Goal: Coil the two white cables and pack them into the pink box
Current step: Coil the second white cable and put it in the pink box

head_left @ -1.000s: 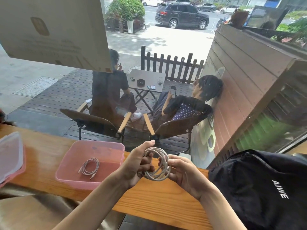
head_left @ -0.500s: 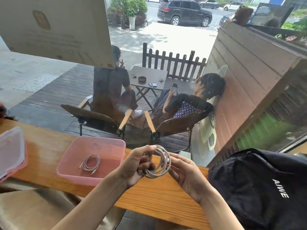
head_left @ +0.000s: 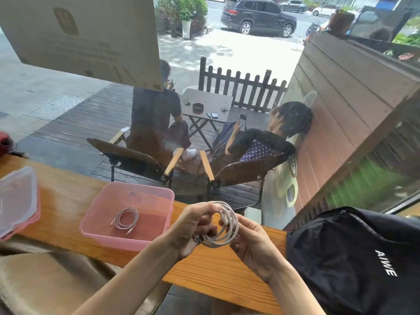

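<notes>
Two hands are gripping one looped white cable (head_left: 223, 226) above the long wooden worktop (head_left: 204, 267): left hand (head_left: 195, 223) and right hand (head_left: 252, 242); beside them the translucent pink plastic box (head_left: 127, 210) is holding another small coiled white cable (head_left: 126, 218)

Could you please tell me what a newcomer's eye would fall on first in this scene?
Probably the two hands, left hand and right hand, gripping a coiled white cable above the wooden counter. Left of them sits the open translucent pink plastic box with a second coiled white cable inside. A black backpack rests at the right.
</notes>
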